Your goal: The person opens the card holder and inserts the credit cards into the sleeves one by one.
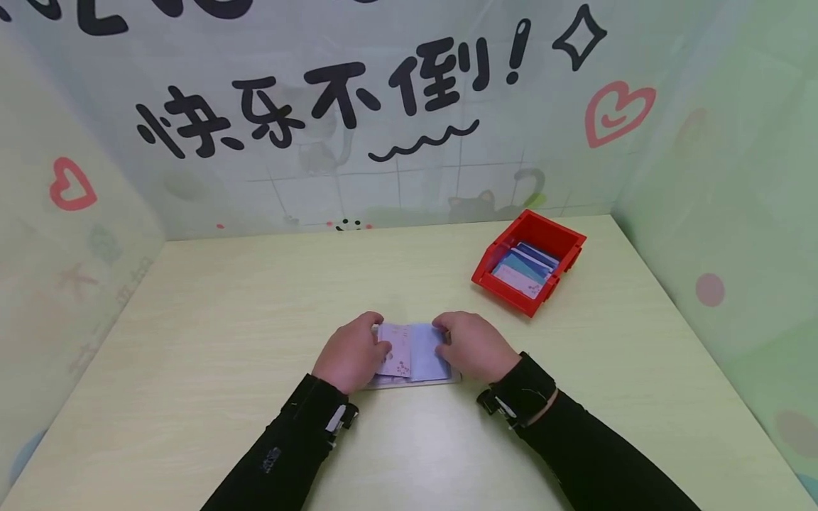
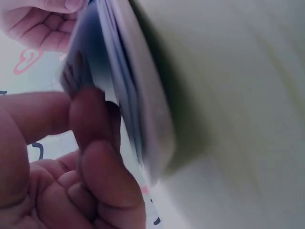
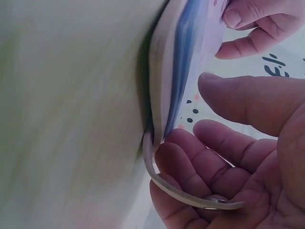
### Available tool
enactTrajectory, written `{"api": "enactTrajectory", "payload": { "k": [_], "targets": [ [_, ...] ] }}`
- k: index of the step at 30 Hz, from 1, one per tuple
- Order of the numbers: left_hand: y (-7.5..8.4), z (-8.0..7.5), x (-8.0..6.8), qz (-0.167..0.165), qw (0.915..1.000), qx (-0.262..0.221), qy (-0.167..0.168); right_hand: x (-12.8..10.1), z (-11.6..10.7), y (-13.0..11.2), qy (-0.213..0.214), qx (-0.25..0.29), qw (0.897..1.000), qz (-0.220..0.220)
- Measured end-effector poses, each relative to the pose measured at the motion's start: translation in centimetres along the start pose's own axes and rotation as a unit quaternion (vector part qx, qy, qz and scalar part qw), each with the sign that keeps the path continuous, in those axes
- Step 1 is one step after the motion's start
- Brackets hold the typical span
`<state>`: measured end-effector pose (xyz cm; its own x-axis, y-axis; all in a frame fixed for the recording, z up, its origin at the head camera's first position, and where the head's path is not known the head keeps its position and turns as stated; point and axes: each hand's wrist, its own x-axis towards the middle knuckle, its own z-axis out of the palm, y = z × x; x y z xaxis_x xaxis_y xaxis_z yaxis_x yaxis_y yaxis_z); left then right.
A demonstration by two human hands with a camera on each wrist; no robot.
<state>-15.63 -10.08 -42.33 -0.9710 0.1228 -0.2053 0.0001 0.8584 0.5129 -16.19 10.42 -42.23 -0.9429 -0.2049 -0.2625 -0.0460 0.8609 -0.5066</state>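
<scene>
A small card holder (image 1: 430, 351) lies opened on the table, with a pale blue-violet leaf on its right side. The left hand (image 1: 353, 353) pinches a pink card (image 1: 397, 351) printed with flowers, thumb on top. In the left wrist view, the left hand's fingertips (image 2: 88, 117) are at the lifted card's edge, beside the holder's layered leaves (image 2: 126, 81). The right hand (image 1: 476, 345) is at the holder's right edge; its fingers (image 3: 178, 162) touch the edge and its thumb stands apart. A pale strap (image 3: 174, 191) with a metal snap extends from the holder across those fingers.
A red plastic bin (image 1: 524, 301) with several cards (image 1: 524, 270) in it stands at the back right of the pale wooden table (image 1: 243, 305). Printed cloth walls (image 1: 396, 191) enclose the table at the back and both sides.
</scene>
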Motion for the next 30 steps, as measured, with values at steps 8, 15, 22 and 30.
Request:
{"api": "enactTrajectory", "payload": {
  "k": [8,15,22,30],
  "targets": [
    [-0.2,-0.4,0.0,0.006,1.0,0.001,-0.001,0.0,0.0,-0.2,-0.001,-0.001,1.0,0.0],
    [0.3,0.0,0.1,0.02,0.9997,0.012,-0.005,-0.1,0.0,-0.2,-0.001,-0.011,1.0,-0.001],
    [0.9,0.2,0.2,0.025,0.9992,0.033,-0.003,-0.1,-0.1,-0.2,-0.003,-0.014,1.0,-0.004],
    [1.4,0.5,0.3,0.024,0.9993,0.028,-0.009,0.0,0.0,-0.2,-0.001,-0.022,1.0,-0.007]
  ]
}}
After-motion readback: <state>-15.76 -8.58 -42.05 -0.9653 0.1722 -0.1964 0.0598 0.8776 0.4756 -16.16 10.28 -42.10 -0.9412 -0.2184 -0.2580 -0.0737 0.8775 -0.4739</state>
